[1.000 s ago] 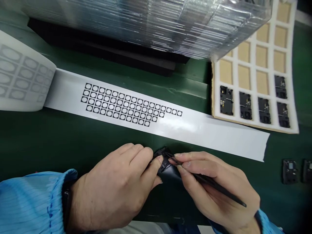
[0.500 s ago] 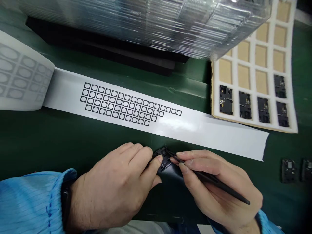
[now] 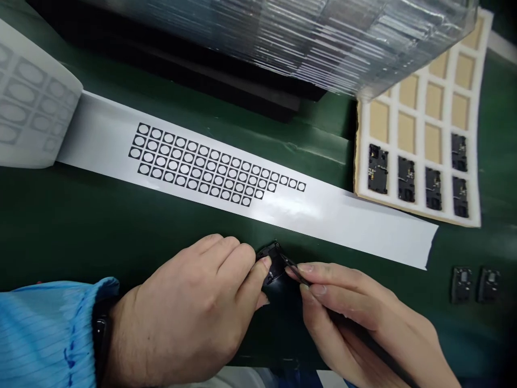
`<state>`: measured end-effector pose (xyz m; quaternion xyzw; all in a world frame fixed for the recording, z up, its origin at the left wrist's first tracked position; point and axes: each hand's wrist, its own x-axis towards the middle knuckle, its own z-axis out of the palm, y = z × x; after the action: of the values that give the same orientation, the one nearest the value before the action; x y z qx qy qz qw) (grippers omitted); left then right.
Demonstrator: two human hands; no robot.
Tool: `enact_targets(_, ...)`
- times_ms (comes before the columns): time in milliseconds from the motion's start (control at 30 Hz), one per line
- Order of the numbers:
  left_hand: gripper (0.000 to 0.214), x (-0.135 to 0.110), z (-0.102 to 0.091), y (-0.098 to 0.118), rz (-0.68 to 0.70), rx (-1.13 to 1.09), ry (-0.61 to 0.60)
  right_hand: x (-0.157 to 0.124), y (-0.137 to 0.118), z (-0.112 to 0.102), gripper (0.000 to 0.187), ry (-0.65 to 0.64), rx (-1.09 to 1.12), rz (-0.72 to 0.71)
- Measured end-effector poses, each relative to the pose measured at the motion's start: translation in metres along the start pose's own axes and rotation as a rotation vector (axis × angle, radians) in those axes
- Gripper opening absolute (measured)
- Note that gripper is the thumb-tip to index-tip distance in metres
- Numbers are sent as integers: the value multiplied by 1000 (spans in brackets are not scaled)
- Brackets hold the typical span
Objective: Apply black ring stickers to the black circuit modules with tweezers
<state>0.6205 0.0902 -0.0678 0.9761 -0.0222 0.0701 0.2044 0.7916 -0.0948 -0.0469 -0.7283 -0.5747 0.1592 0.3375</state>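
Observation:
A small black electronic module (image 3: pixel 276 265) is pinched between the thumb and fingers of my left hand (image 3: pixel 202 296), held just above the green mat. My right hand (image 3: pixel 355 312) grips black tweezers (image 3: pixel 363 337) like a pen. Their tips are at the right edge of the module; whether they touch it I cannot tell. Beyond both hands lies a white backing strip (image 3: pixel 343 215) bearing rows of small black square stickers (image 3: pixel 202 161) with round pale centres.
At right stands a white foam tray (image 3: pixel 416 207) with several black modules in its lower pockets. Two more modules (image 3: pixel 461 284) lie on the mat at far right. A stack of clear plastic trays (image 3: pixel 283 43) fills the back. A roll of backing paper (image 3: pixel 36 108) is at left.
My right hand and the tweezers have shifted slightly right and down, the tips moving from over the module towards its right edge. My left hand keeps its hold. The camera view has shifted a little.

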Motion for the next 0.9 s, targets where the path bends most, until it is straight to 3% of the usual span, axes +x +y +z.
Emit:
enact_targets(433, 28, -1, 1, 1, 11, -2, 15, 2, 3, 5, 28, -39, -26, -117)
enact_targets(900, 31, 1, 0, 1, -10, -13, -7, 6, 0, 9, 27, -5, 20, -56)
